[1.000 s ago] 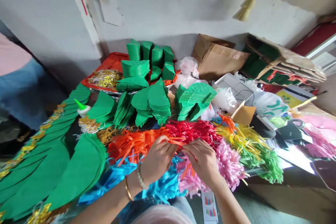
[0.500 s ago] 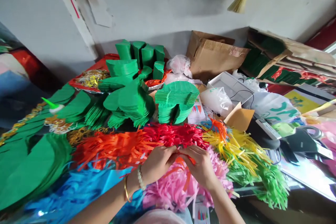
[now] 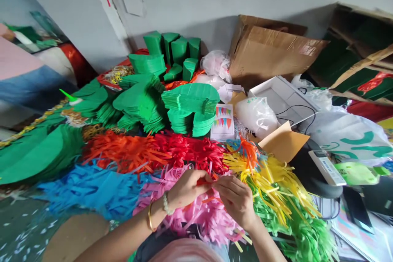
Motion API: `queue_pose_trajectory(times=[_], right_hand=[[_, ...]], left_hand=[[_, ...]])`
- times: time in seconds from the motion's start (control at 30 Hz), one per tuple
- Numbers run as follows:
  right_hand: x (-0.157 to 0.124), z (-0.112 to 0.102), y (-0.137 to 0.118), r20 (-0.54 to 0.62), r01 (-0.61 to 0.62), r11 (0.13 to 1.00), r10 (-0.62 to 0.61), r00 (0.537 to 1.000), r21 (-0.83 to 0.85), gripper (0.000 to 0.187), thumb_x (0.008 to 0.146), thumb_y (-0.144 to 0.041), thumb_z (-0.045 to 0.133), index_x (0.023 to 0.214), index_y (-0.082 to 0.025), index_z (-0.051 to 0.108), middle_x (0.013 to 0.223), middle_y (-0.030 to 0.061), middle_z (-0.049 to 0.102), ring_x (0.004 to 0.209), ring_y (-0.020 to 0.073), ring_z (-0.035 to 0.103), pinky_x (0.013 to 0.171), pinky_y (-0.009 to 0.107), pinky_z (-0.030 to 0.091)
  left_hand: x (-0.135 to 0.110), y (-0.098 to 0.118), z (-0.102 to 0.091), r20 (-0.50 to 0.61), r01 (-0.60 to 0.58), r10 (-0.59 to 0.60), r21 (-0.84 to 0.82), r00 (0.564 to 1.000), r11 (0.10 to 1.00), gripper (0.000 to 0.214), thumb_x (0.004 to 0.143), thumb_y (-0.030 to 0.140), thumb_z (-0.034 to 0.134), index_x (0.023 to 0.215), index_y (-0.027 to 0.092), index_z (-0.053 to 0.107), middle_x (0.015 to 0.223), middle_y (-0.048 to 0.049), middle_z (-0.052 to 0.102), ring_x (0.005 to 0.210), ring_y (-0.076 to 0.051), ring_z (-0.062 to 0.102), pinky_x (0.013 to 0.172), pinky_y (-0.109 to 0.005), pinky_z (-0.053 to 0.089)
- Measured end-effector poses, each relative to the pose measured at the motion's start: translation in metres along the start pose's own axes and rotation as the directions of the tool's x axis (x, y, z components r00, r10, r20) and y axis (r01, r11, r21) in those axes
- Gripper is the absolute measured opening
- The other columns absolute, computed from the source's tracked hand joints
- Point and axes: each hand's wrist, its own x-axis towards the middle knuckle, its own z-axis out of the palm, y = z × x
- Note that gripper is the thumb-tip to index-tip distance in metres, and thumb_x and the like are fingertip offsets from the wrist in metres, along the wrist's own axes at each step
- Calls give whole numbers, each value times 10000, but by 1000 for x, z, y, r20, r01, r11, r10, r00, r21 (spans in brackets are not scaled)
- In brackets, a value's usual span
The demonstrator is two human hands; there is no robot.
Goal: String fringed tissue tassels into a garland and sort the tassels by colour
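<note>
My left hand (image 3: 188, 188) and my right hand (image 3: 233, 196) meet fingertip to fingertip over a heap of fringed paper tassels. Both pinch a thin orange paper strip (image 3: 206, 181) between them. Under the hands lies the pink tassel pile (image 3: 196, 208). Just beyond them are red tassels (image 3: 196, 151) and orange tassels (image 3: 123, 151). Blue tassels (image 3: 92, 188) lie to the left, yellow tassels (image 3: 270, 176) and green tassels (image 3: 301, 221) to the right. A bead bracelet and a gold bangle sit on my left wrist.
Stacks of green cut paper shapes (image 3: 184, 106) stand behind the tassels. A glue bottle with a green tip (image 3: 72, 98) is at the left. Brown cardboard boxes (image 3: 270, 49), plastic bags (image 3: 258, 114) and a white tray (image 3: 282, 98) crowd the back right. Large green paper arcs (image 3: 33, 151) lie far left.
The view has shifted left and down; my hands have come nearer to me, from over the red and orange tassels to over the pink pile, still pinching the orange strip.
</note>
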Motion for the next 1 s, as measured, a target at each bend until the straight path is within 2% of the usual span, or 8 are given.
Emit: queue_pose_trajectory(times=[0.1, 0.2, 0.27, 0.33, 0.43, 0.57, 0.77, 1.0], right_hand=[[-13, -5, 5, 63, 130, 983, -123, 990, -130, 390, 891, -35, 521, 1244, -175, 614, 1048, 102, 727, 1022, 223, 667, 832, 357, 578], [-15, -7, 2, 72, 149, 976, -139, 988, -159, 415, 884, -16, 516, 1261, -169, 599, 1103, 108, 714, 1096, 231, 639, 864, 364, 568], [-9, -5, -6, 25, 62, 994, -60, 998, -85, 397, 878, -15, 527, 1215, -201, 625, 1063, 85, 724, 1043, 209, 660, 848, 348, 568], [2, -3, -18, 0, -112, 994, 112, 994, 16, 329, 874, -66, 574, 1151, -225, 653, 1013, 68, 729, 962, 195, 679, 819, 337, 567], [14, 1, -33, 29, -334, 940, 333, 943, 74, 192, 882, -184, 623, 1055, -233, 690, 945, 59, 732, 848, 193, 686, 757, 325, 555], [18, 8, -42, 60, -480, 876, 476, 877, 56, 128, 909, -239, 604, 952, -247, 725, 869, 29, 734, 760, 171, 679, 700, 280, 527], [16, 15, -49, 89, -585, 809, 579, 810, 54, 102, 894, -287, 637, 866, -249, 727, 817, 4, 722, 717, 157, 662, 677, 255, 488], [14, 21, -56, 93, -571, 820, 565, 820, 44, 126, 906, -223, 604, 865, -235, 722, 809, 5, 724, 721, 151, 663, 678, 242, 477]], left_hand=[[-1, 2, 1, 71, -3, 14, -152, 997, 988, 176, 770, 304, 680, 842, 142, 680, 790, -47, 724, 769, -194, 681, 710, -284, 526], [-3, 6, -2, 128, -24, 50, -195, 991, 980, 229, 779, 345, 705, 846, 128, 680, 831, -73, 728, 806, -202, 678, 735, -291, 526], [-5, 5, -5, 128, -39, 61, -167, 990, 985, 248, 815, 373, 673, 841, 127, 686, 832, -79, 733, 803, -202, 680, 737, -288, 523], [-8, 3, -7, 84, -54, 62, -96, 995, 994, 247, 848, 374, 629, 847, 134, 686, 814, -66, 730, 747, -187, 675, 677, -263, 516], [-14, 1, -10, 7, -123, 123, 108, 992, 987, 214, 886, 332, 571, 860, 151, 682, 789, -33, 712, 691, -157, 647, 606, -220, 478], [-25, 4, -16, 0, -198, 209, 323, 978, 925, 193, 915, 295, 542, 908, 179, 696, 799, -15, 716, 715, -149, 645, 624, -200, 459], [-34, 5, -28, 78, -280, 276, 464, 958, 840, 204, 949, 297, 520, 970, 213, 705, 850, -14, 753, 740, -152, 690, 651, -203, 459], [-35, -1, -39, 122, -354, 351, 579, 928, 735, 167, 939, 264, 547, 984, 241, 707, 856, -3, 760, 783, -162, 704, 701, -239, 487]])
